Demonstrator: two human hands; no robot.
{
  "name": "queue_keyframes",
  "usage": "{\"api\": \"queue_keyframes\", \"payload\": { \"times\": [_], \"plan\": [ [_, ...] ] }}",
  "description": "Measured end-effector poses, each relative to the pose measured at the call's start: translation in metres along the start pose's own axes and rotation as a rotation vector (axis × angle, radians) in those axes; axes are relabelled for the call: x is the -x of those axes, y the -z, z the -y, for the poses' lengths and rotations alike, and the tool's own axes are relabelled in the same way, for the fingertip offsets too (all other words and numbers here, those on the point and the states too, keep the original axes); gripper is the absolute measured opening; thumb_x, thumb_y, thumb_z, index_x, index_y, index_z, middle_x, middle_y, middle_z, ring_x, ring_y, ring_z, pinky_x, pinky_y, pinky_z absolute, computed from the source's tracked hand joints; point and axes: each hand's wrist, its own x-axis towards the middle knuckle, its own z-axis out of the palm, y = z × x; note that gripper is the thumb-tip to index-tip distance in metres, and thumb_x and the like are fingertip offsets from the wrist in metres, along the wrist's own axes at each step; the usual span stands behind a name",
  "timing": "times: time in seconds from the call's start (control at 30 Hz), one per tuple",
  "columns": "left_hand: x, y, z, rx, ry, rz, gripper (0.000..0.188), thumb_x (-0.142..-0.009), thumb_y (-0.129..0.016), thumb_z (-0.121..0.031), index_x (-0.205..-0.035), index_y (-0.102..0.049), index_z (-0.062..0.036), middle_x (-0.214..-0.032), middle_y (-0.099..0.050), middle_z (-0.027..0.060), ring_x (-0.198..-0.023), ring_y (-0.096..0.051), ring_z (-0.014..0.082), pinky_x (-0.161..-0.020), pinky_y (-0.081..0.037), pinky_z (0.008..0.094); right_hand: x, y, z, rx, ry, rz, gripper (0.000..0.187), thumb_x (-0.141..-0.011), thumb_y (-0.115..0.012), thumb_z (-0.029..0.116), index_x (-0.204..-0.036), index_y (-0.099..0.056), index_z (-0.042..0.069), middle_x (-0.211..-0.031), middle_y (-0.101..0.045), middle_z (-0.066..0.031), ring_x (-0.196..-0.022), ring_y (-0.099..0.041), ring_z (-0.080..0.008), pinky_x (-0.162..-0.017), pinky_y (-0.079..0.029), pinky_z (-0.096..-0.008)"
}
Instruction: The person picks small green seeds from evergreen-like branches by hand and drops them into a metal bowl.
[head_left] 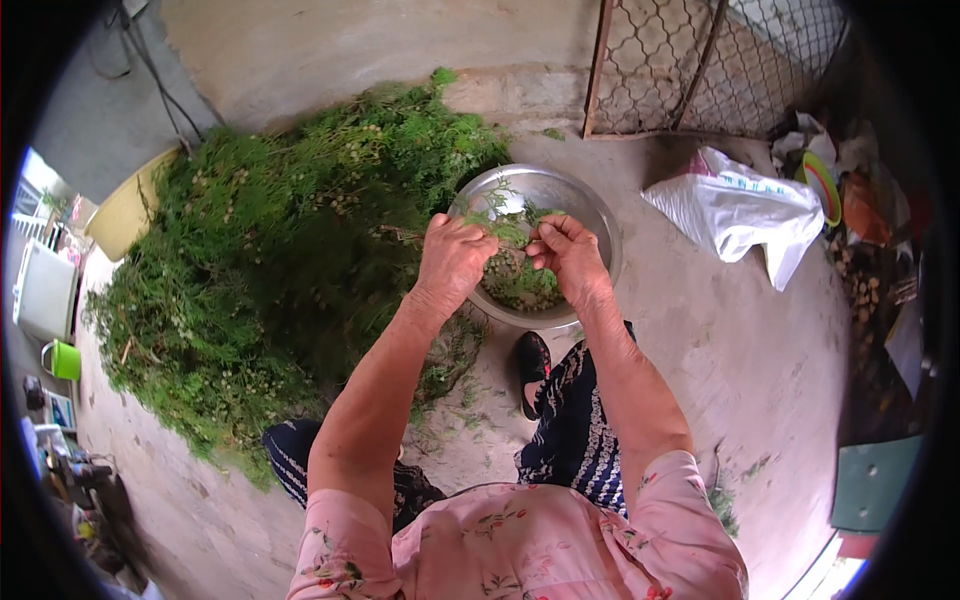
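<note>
Over a wide silver metal basin, my left hand is closed around a green leafy sprig. Fingers of my right hand pinch at the sprig's other side, close to the left hand. Small round green cones and bits of foliage lie in the bottom of the basin. A large heap of cut evergreen branches, dotted with similar pale green cones, spreads on the floor to the left and touches the basin's side. What exactly sits between my right fingertips is too small to make out.
A white woven sack lies on the concrete floor at right, below a metal lattice gate. Assorted clutter lines the right edge. A yellow tub and a lime-green bucket stand at left.
</note>
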Motion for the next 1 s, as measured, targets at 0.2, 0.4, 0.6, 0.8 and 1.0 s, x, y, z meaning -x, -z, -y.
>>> {"api": "queue_keyframes", "payload": {
  "times": [0.2, 0.4, 0.6, 0.8, 1.0],
  "plan": [
    [0.000, -0.019, 0.005, -0.015, 0.004, 0.058, 0.007, -0.062, -0.065, -0.012, -0.067, -0.060, -0.0148, -0.060, -0.048, -0.0003, -0.063, -0.051, 0.0185, -0.065, -0.036, 0.0331, -0.009, 0.009, 0.011, 0.070, -0.010, 0.071, 0.014, -0.084, -0.054, 0.005, -0.095, -0.054, -0.004, -0.076, -0.058, -0.0083, -0.055, -0.057, -0.0140, -0.045, -0.046, -0.0236],
    [0.013, -0.014, 0.008, 0.038, 0.009, 0.048, 0.007, -0.063, -0.065, -0.011, -0.067, -0.060, -0.0130, -0.061, -0.051, 0.0005, -0.064, -0.052, 0.0194, -0.066, -0.035, 0.0338, -0.022, 0.007, 0.001, 0.046, -0.027, 0.115, 0.017, -0.082, -0.053, -0.001, -0.099, -0.052, -0.006, -0.077, -0.057, -0.0085, -0.056, -0.057, -0.0140, -0.050, -0.049, -0.0238],
    [0.037, -0.001, 0.010, 0.048, 0.111, 0.097, 0.008, -0.063, -0.062, -0.010, -0.068, -0.064, -0.0163, -0.063, -0.052, 0.0006, -0.066, -0.053, 0.0189, -0.069, -0.035, 0.0339, -0.056, 0.039, -0.025, 0.916, 0.506, -0.191, 0.040, -0.073, -0.051, -0.006, -0.112, -0.053, 0.003, -0.113, -0.051, -0.0124, -0.086, -0.059, -0.0212, -0.067, -0.049, -0.0287],
    [0.062, 0.005, 0.017, 0.129, 0.111, 0.050, 0.007, -0.064, -0.062, -0.011, -0.070, -0.064, -0.0148, -0.067, -0.056, 0.0004, -0.067, -0.054, 0.0190, -0.070, -0.036, 0.0337, -0.028, 0.002, -0.024, 0.995, 0.630, 0.018, 0.026, -0.073, -0.062, 0.001, -0.099, -0.063, 0.007, -0.088, -0.062, -0.0071, -0.072, -0.059, -0.0168, -0.064, -0.049, -0.0276],
    [0.055, 0.015, 0.016, 0.151, 0.107, 0.045, 0.008, -0.063, -0.061, -0.008, -0.069, -0.063, -0.0135, -0.069, -0.057, 0.0001, -0.068, -0.054, 0.0192, -0.073, -0.038, 0.0345, -0.002, -0.033, -0.012, 0.727, 0.011, 0.486, 0.029, -0.078, -0.059, 0.002, -0.106, -0.061, 0.007, -0.078, -0.058, -0.0024, -0.050, -0.051, -0.0060, -0.042, -0.043, -0.0214]
  ]
}}
